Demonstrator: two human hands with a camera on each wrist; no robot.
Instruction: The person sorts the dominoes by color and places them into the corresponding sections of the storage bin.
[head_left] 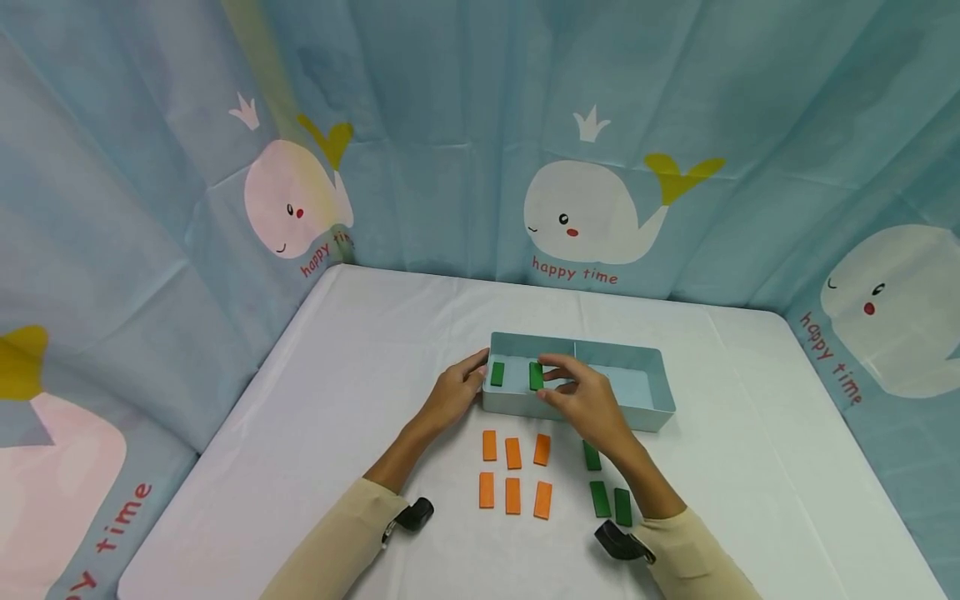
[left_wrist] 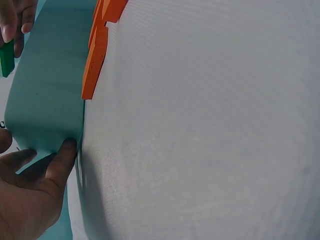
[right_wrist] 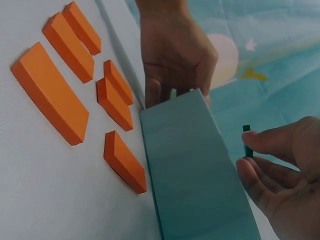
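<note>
My right hand (head_left: 581, 396) pinches a small green block (head_left: 536, 375) between thumb and fingertips, over the left compartment of a pale blue-green box (head_left: 637, 419). In the right wrist view the held block (right_wrist: 247, 141) stands upright beyond the box's near wall (right_wrist: 190, 165). Another green block (head_left: 498, 373) is inside that compartment, near its left end. My left hand (head_left: 450, 396) touches the box's left end, and the left wrist view shows its fingers (left_wrist: 62, 162) against the end wall.
Several orange blocks (head_left: 513, 496) lie in two rows on the white tablecloth (head_left: 375, 350) in front of the box. Green blocks (head_left: 600, 499) lie to their right, partly under my right forearm. A divider (head_left: 575, 350) splits the box; whale-print curtains (head_left: 450, 167) surround the table.
</note>
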